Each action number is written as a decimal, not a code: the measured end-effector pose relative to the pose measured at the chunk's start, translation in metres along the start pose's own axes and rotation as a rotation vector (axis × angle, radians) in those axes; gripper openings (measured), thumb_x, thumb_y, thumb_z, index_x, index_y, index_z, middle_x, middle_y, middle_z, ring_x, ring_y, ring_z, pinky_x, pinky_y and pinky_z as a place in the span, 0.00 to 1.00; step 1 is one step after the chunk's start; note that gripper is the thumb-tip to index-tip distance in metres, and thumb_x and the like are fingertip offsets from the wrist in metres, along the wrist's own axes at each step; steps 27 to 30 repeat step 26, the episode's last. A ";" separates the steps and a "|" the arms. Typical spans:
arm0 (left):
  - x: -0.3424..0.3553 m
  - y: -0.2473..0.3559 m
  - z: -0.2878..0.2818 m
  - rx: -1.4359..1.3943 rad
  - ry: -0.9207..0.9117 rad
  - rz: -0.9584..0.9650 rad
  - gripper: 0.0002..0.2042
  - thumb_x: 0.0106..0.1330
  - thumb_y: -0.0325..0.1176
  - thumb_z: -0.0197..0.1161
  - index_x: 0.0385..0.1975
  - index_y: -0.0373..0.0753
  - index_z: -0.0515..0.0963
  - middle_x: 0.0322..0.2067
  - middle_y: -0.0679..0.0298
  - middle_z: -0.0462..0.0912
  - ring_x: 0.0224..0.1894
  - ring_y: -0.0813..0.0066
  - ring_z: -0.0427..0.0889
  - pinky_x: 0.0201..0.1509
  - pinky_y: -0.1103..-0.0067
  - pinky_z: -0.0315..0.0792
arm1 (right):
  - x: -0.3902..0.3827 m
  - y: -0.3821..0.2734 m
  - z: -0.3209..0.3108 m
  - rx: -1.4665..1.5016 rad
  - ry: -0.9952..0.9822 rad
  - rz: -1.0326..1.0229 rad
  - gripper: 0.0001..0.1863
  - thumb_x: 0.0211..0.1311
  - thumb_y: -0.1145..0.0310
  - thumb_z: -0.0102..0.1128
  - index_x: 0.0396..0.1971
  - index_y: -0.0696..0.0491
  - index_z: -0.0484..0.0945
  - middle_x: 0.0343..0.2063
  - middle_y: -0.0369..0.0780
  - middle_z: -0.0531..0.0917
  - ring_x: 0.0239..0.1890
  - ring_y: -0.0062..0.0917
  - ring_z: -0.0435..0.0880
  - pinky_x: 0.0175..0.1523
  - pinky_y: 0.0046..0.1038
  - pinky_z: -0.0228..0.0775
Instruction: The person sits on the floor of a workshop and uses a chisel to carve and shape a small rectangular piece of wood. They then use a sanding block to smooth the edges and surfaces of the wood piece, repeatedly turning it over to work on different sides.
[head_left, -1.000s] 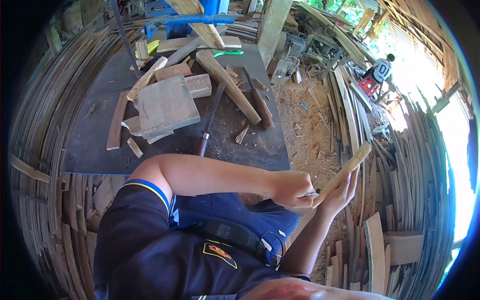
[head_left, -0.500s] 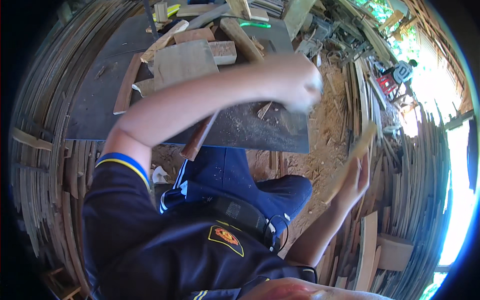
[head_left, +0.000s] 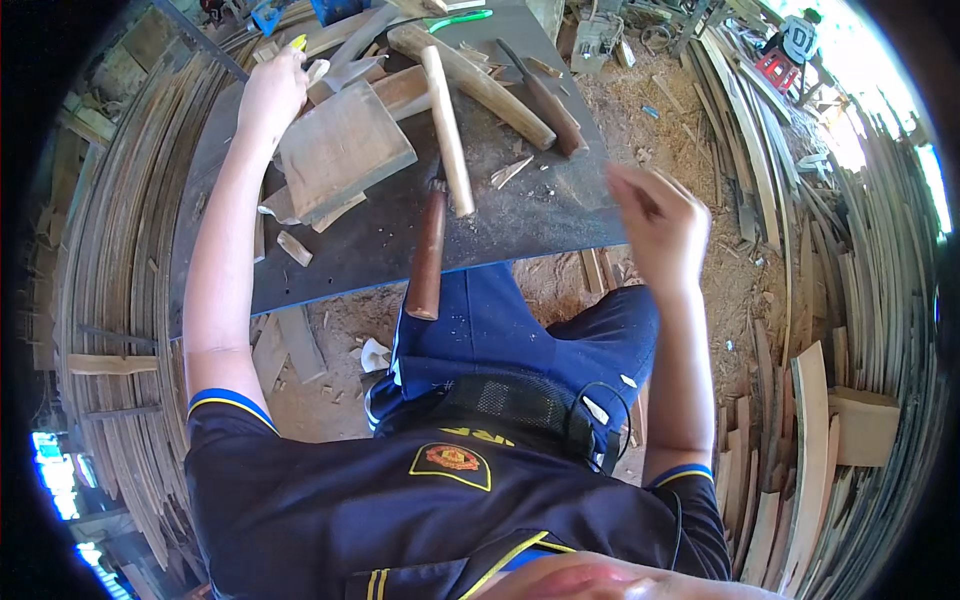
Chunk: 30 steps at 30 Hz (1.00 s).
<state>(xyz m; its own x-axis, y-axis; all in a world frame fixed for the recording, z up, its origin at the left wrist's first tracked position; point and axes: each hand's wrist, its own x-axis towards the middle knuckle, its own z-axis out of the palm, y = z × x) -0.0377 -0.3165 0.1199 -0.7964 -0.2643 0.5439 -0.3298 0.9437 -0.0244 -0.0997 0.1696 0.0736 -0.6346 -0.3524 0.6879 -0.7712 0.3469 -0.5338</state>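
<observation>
My left hand (head_left: 272, 98) is at the far left of the dark table (head_left: 370, 250), its fingers closed around a small yellow object (head_left: 298, 43), mostly hidden in the grip. Beside that forearm lies a flat, squarish wooden board (head_left: 345, 150) on top of smaller scraps. My right hand (head_left: 665, 225), slightly blurred, is raised off the table's right corner with fingers loosely bent and nothing visible in them. Between the hands lies a pale wooden stick (head_left: 447, 130) next to a chisel-like tool with a brown handle (head_left: 428, 255), which overhangs the near edge.
A thick wooden bar (head_left: 475, 85) and a dark-bladed tool with a wooden handle (head_left: 545, 100) lie farther back, near a green curved item (head_left: 460, 17). Stacked planks (head_left: 130, 300) line both sides. A person (head_left: 797, 40) sits on a red chair at the far right.
My left hand has moved from the table's right side to its far left, onto the yellow object. My right hand has come up and in, without the wooden piece it held.
</observation>
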 end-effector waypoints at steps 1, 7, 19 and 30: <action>-0.001 0.001 -0.004 0.072 -0.098 0.007 0.21 0.75 0.46 0.50 0.40 0.31 0.81 0.34 0.42 0.84 0.42 0.43 0.84 0.47 0.56 0.77 | -0.016 0.009 -0.017 -0.126 -0.041 0.201 0.09 0.55 0.70 0.76 0.24 0.56 0.84 0.12 0.33 0.70 0.17 0.14 0.62 0.23 0.21 0.58; 0.035 0.044 0.016 0.353 -0.033 -0.041 0.20 0.65 0.47 0.56 0.30 0.34 0.87 0.36 0.45 0.86 0.40 0.48 0.87 0.44 0.58 0.81 | -0.166 0.122 -0.126 -0.411 -0.012 0.745 0.30 0.74 0.52 0.54 0.15 0.59 0.75 0.11 0.36 0.67 0.17 0.19 0.62 0.24 0.31 0.54; 0.077 -0.184 0.106 0.190 -0.572 -0.484 0.22 0.69 0.36 0.47 0.57 0.33 0.77 0.58 0.44 0.78 0.59 0.50 0.79 0.61 0.59 0.71 | -0.426 0.037 -0.139 1.167 -0.443 1.598 0.08 0.62 0.78 0.64 0.41 0.60 0.80 0.37 0.42 0.84 0.38 0.30 0.86 0.43 0.28 0.80; 0.071 -0.071 0.094 0.188 -0.571 -0.624 0.26 0.67 0.44 0.47 0.61 0.37 0.74 0.62 0.48 0.75 0.64 0.52 0.75 0.66 0.61 0.67 | -0.404 0.061 -0.122 0.971 -0.526 1.630 0.10 0.60 0.75 0.67 0.41 0.61 0.80 0.38 0.48 0.85 0.38 0.37 0.87 0.43 0.32 0.81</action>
